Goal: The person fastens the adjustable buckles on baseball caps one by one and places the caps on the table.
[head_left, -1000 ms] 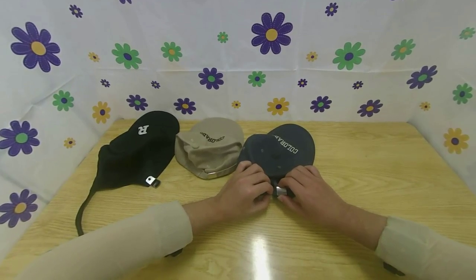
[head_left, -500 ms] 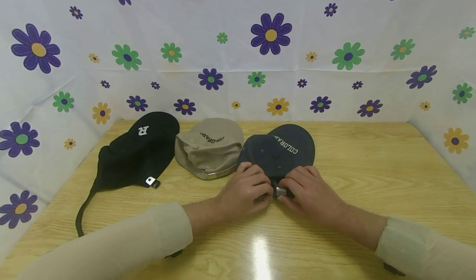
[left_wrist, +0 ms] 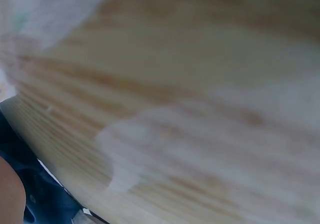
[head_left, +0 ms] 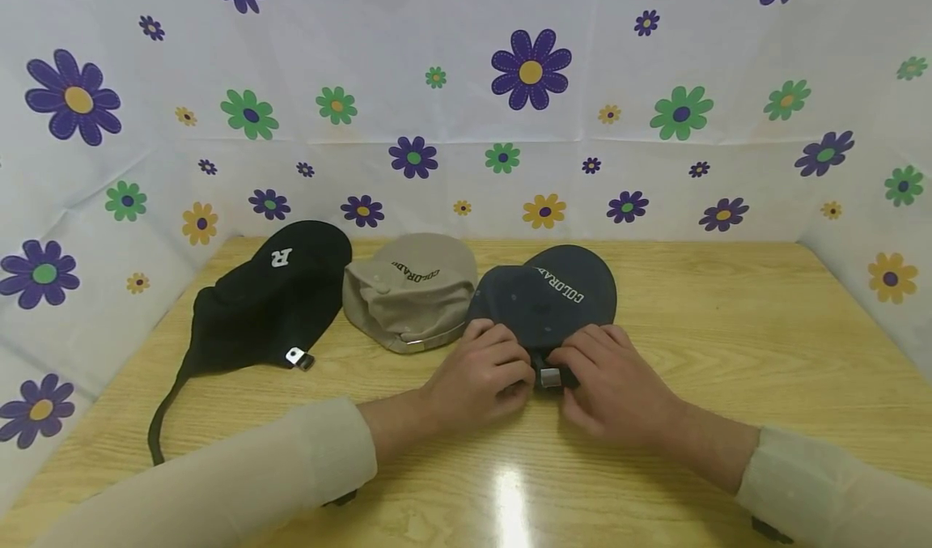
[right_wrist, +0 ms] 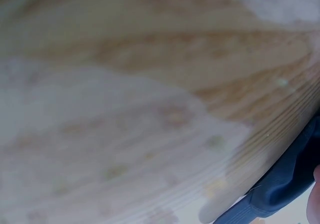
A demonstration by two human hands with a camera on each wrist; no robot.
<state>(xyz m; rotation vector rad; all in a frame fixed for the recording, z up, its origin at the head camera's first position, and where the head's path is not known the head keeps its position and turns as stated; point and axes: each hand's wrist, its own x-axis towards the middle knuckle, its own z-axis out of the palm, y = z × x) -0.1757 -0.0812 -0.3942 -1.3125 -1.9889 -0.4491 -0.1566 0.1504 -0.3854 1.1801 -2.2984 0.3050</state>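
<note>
A navy baseball cap [head_left: 539, 305] with COLORADO lettering lies on the wooden table, its brim toward the back. My left hand [head_left: 480, 374] grips the cap's rear edge and strap from the left, fingers curled. On the other side my right hand [head_left: 619, 386] holds the same rear edge, its thumb below the strap. Between the hands shows the strap's silver buckle [head_left: 550, 377]. Both fingertips are partly hidden. The left wrist view catches part of the navy cap [left_wrist: 30, 189] at its lower left corner; the right wrist view has the cap [right_wrist: 280, 189] at lower right.
Left of the navy cap sits a beige cap [head_left: 422, 281] with dark COLORADO lettering, close against it. Farther left lies a black cap [head_left: 269, 313] with a white R, its loose strap [head_left: 162, 414] trailing forward. A flowered cloth [head_left: 451, 111] hangs behind the table [head_left: 713, 313].
My right thumb has slid off the buckle, down and to the right, leaving the buckle more exposed. My left hand and the caps have stayed almost in place.
</note>
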